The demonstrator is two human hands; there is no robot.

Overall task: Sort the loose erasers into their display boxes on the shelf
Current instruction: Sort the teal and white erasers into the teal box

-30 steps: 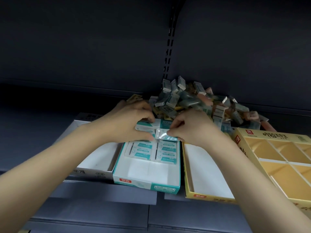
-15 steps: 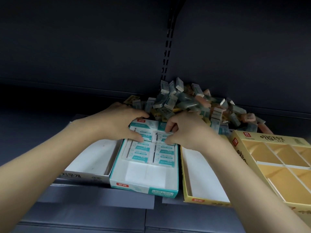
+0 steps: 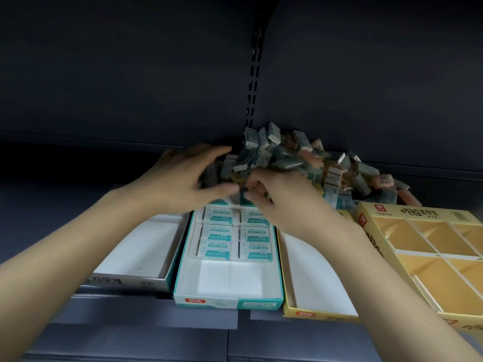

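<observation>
"2B SOFT&CLEAN" on boxed erasers [image 3: 217,250]

body: 2 forearms, bare to frame edge | sleeves: none visible (no rings, no watch)

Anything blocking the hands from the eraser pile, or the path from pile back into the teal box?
Nothing visible. Both the left hand and the right hand are already at the front of the eraser pile, and the teal box lies directly below, its near half bare.

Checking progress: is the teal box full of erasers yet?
No, the teal box holds erasers only in its back part; its front is bare white floor.
</observation>
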